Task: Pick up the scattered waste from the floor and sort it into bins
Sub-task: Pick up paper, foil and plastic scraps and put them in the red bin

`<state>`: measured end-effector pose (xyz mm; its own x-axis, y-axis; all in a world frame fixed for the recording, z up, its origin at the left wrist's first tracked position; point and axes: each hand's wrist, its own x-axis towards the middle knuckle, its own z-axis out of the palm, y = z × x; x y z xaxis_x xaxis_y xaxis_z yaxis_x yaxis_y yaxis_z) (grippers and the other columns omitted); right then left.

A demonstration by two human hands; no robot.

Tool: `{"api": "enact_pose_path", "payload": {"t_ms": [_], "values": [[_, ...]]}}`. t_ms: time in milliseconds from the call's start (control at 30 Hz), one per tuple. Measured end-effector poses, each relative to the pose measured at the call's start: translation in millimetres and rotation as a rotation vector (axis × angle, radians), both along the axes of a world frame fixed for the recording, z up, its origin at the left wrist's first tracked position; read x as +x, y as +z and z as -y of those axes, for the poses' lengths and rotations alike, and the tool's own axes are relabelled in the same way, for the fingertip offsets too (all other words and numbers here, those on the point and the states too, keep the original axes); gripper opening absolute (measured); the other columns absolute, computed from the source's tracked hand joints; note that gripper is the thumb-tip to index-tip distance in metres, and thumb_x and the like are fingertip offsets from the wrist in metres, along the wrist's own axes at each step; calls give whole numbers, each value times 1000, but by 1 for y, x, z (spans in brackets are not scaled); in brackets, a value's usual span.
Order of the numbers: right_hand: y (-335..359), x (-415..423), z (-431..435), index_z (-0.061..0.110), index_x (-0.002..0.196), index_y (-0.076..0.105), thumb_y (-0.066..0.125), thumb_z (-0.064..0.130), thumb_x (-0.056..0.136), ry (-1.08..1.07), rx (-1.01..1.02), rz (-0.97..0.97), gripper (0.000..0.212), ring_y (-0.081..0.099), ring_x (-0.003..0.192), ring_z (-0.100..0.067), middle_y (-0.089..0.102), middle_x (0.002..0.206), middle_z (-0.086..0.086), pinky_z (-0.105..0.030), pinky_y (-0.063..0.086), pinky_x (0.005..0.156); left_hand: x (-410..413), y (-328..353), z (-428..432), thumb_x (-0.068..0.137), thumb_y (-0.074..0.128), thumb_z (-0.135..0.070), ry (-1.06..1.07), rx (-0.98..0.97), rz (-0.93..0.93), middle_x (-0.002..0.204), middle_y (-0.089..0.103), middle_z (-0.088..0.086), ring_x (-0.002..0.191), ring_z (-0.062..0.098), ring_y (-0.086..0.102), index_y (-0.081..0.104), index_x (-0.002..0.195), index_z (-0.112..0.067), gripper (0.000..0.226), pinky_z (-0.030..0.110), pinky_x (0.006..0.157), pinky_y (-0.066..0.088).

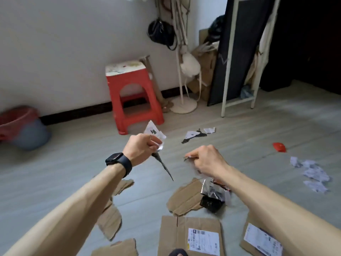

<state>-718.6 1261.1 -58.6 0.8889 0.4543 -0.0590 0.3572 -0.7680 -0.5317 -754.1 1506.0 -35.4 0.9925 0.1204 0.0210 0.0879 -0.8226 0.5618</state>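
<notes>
bin, red-lined, is cut off at the floor's left edge, by the wall. right hand pinches a small scrap, blurred, material unclear. left hand grips crumpled white paper scraps and a dark torn strip. torn corrugated cardboard lies flat on the grey plank floor. more white scraps lie toward the right edge.

— Where's the bin?
— Left edge. The stool stands centre, the stand to its right, the rack upper right.
— And lower down?
— Cardboard lies across the bottom, with a wrapper on one piece. Scraps lie at the right edge.
— The hands?
— Mid-frame, below the stool: the left hand holds a label, the right hand pinches a shred.
</notes>
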Motion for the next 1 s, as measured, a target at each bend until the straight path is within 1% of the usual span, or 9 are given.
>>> {"api": "enact_pose_path", "payload": {"t_ms": [133,300,367,467,567,633,733,900,1000], "values": [[56,-43,-68,31,100,79,63,24,84,115,143,69,24,71,102,-18,76,102,3,-31,56,91,-102,56,-59,83,74,-11,135,-17,124,84,76,-15,77,-8,68,78,83,-26,16,11,80,52],[79,-95,-159,29,101,80,65,15,86,321,226,112,26,70,92,-1,76,101,12,-11,50,80,-243,83,-145,82,76,-8,407,25,188,80,75,-17,77,-5,69,80,85,-24,17,17,79,55],[70,-128,-200,29,100,80,68,11,86,426,244,100,25,70,87,1,76,99,12,-16,55,79,-310,79,-174,82,75,-8,554,68,178,81,74,-15,78,-2,69,79,84,-26,19,22,80,56],[51,-176,-238,28,93,81,71,15,87,538,287,51,18,73,73,-7,78,86,5,-32,60,68,-383,61,-192,84,73,-10,699,151,95,83,75,-10,80,10,71,78,84,-30,21,28,78,56],[29,-226,-276,31,93,81,72,26,85,717,342,96,13,73,72,-10,78,82,4,-35,57,63,-445,30,-201,87,70,-12,783,237,24,89,77,-4,83,15,71,79,89,-30,20,30,75,56],[15,-254,-300,30,95,81,73,20,85,835,365,170,16,74,76,-13,78,87,4,-34,58,63,-475,7,-206,89,66,-11,787,260,-43,92,77,-5,86,15,71,79,93,-29,22,26,76,54],[-8,-287,-334,28,102,80,71,12,86,968,338,243,25,74,89,-17,77,103,7,-35,60,73,-500,-22,-211,90,62,-13,797,278,-151,101,76,-6,96,16,69,77,98,-30,24,24,78,49],[-51,-332,-368,38,113,74,51,25,91,1081,305,287,35,72,93,-20,73,114,12,-37,60,69,-520,-65,-215,91,56,-11,818,204,-262,109,74,-7,103,14,66,75,105,-31,31,24,82,48],[-81,-356,-381,41,113,74,65,17,89,1096,297,273,36,72,93,-17,72,117,14,-32,57,65,-534,-92,-216,87,55,-5,803,102,-320,119,68,-9,112,13,62,72,110,-31,39,23,90,48]]}}
